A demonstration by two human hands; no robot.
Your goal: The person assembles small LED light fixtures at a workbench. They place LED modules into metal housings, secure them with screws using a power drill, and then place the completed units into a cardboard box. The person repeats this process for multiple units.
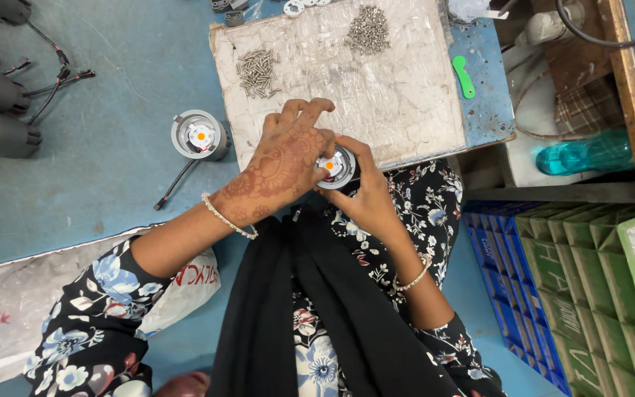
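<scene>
Both hands (pixel 325 165) clasp a round lamp (pixel 336 166) over the blue table (pixel 112 184)

Lamp housings: five (pixel 200 135); screw piles: two (pixel 258 72); bottle: one (pixel 586 154)

- One view only, from a camera worn on the person's head, looking almost straight down
- It faces the blue worktop (pixel 112 147) at the far side, with the person's lap and patterned sleeves at the near edge
- It sits close: both forearms fill the middle, the left hand (pixel 284 165) and right hand (pixel 365 198) meeting near centre
- Stacked crates (pixel 553 294) lie near right
</scene>
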